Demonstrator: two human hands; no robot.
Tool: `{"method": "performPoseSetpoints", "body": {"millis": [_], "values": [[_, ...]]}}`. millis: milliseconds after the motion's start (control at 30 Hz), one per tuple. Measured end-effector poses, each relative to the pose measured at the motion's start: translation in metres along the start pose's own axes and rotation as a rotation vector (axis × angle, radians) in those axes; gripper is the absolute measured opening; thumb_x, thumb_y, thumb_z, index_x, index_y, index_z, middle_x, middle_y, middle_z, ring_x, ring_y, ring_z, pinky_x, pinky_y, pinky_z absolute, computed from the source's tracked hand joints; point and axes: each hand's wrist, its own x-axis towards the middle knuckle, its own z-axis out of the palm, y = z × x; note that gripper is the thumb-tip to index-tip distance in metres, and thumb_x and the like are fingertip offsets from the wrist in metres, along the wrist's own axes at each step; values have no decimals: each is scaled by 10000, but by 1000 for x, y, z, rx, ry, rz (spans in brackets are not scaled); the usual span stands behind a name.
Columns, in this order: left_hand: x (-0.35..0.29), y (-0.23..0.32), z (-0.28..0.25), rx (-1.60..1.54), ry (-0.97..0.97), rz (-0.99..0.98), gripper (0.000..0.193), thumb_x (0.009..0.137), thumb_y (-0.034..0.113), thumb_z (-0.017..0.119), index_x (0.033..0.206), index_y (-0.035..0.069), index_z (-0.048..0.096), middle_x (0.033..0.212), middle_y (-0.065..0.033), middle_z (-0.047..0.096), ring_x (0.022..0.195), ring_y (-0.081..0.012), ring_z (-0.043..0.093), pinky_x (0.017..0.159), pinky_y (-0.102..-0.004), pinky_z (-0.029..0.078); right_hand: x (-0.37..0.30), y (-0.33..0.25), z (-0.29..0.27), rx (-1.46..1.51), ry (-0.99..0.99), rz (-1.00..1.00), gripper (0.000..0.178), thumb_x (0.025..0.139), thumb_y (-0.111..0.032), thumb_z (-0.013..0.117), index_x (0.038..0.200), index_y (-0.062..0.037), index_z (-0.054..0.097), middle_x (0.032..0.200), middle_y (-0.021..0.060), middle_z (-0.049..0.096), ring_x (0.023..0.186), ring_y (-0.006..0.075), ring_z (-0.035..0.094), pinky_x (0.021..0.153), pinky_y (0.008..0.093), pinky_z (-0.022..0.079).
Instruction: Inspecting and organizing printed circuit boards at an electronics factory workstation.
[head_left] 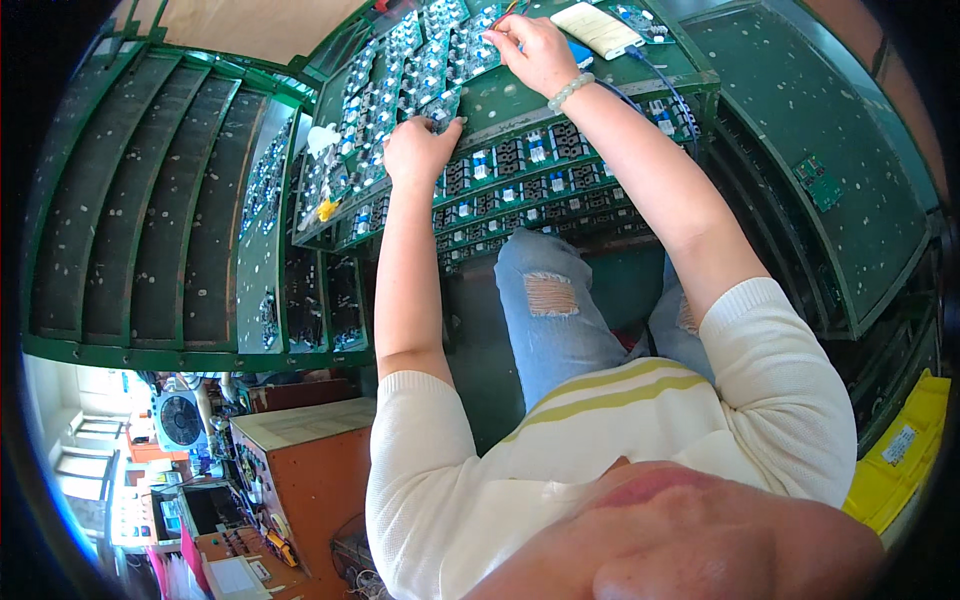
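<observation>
Green circuit boards (372, 100) with small pale parts lie in rows on the green metal tray (490, 128) in front of me. At the near edge of these rows, my left hand (418, 152) is closed around the edge of a circuit board (441, 107), thumb on its right side. My right hand (540, 55), a beaded bracelet (571, 91) at its wrist, is pinched together over the boards farther right. Whatever sits between its fingertips is too small to tell. Thin red and dark wires (511, 10) run just beyond it. Beside that hand lies a cream-coloured box-shaped device (597, 30) with a blue cable (672, 88) plugged in.
Below the tray, shelves hold rows of boards with black parts (515, 150). Green racks (150, 200) stand at left. One loose board (818, 183) lies on the right-hand green panel (850, 240). A yellow bin (900, 450) is low at right, an orange cabinet (310, 480) at lower left.
</observation>
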Motion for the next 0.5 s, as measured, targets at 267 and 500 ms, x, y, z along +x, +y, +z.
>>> {"method": "performPoseSetpoints", "body": {"millis": [267,500], "values": [[5,-9,-9,132,-78,-92,559,660,535,615,961,68,668,967,-175,640,936,-363,590,818,-443,464,1,-7,-1,-14,41,-19,159,816,-218,631,751,-77,597,546,30,557,527,215,547,548,348,414],[22,102,-35,-232,687,584,413,709,391,668,861,7,665,838,-181,645,798,-345,611,743,-410,476,-8,7,0,10,-38,44,165,797,-251,612,765,-90,595,671,72,613,671,289,594,697,393,449]]}}
